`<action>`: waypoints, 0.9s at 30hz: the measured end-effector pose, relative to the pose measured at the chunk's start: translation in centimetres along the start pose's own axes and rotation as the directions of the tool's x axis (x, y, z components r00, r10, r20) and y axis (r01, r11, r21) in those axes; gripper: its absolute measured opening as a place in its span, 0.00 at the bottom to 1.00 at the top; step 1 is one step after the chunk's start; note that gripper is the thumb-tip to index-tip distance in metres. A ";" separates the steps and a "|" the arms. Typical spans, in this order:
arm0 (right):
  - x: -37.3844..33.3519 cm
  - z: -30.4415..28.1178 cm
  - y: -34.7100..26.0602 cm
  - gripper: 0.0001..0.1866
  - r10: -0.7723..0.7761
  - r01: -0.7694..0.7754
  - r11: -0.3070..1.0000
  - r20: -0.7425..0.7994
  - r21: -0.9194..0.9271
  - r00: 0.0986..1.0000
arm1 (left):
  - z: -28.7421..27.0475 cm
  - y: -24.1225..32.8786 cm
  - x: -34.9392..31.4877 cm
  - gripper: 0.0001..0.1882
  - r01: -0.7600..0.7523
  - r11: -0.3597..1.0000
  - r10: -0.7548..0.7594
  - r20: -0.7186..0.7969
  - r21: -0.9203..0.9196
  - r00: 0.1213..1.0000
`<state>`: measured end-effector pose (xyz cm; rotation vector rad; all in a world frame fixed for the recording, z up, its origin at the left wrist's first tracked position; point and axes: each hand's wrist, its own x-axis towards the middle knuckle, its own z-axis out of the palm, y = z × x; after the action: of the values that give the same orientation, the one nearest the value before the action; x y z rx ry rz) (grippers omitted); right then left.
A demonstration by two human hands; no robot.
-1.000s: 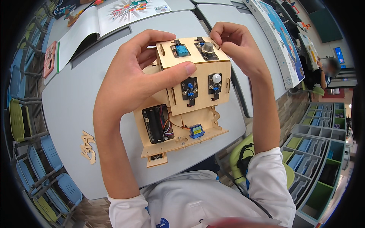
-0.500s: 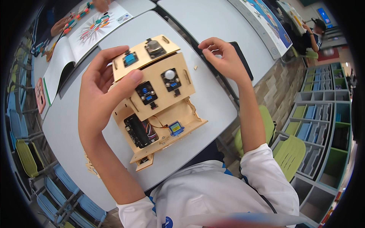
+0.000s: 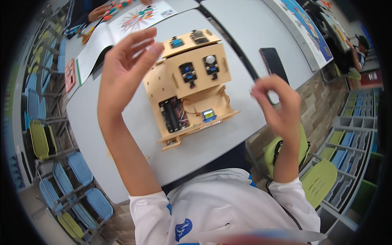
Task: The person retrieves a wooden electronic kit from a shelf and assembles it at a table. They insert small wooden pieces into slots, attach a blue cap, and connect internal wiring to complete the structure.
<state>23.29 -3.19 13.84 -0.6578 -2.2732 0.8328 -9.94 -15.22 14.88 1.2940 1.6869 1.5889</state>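
A light wooden model house [image 3: 201, 77] stands on the pale table in front of me, its lower front flap folded down. Sensor boards are mounted on its roof and upper wall, among them a white dome sensor [image 3: 210, 60]. Inside lie a black battery holder [image 3: 174, 115] and a small blue servo motor [image 3: 208, 115] with thin wires. My left hand [image 3: 126, 69] is open beside the roof's left end, fingers apart and curved, holding nothing. Off to the house's right, near the table edge, my right hand [image 3: 281, 106] has curled fingers, smeared by motion; whether anything is in them cannot be made out.
A dark phone [image 3: 274, 65] lies beyond my right hand. An open booklet [image 3: 136, 18] and a pink phone [image 3: 70, 75] lie at the left, where another person's hand [image 3: 99, 13] handles colourful pieces. A large printed box [image 3: 304, 36] sits far right. Green chairs [image 3: 320, 181] stand at the right.
My left hand has let go of the house and drawn back to its left. My right hand has come nearer to me, away from the phone. The head view has shifted.
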 end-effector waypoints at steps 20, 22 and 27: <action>-5.2 23.1 -12.7 0.16 -0.282 0.356 0.933 0.501 -0.055 0.818 | -7.7 2.5 -18.3 0.16 0.128 0.953 -0.018 -0.372 0.274 0.928; -5.6 19.3 -14.0 0.15 -0.286 0.313 0.950 0.478 0.026 0.830 | -6.6 2.4 -15.7 0.17 0.090 0.961 -0.009 -0.295 0.263 0.955; -2.2 7.3 -15.1 0.17 -0.111 0.118 0.984 0.061 -0.133 0.992 | -3.7 0.9 -6.4 0.27 0.002 0.996 0.002 -0.044 0.089 0.999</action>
<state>16.23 -17.65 19.16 -0.5645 -2.4074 0.6512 -10.04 -22.66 14.90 1.3107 1.8026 1.5686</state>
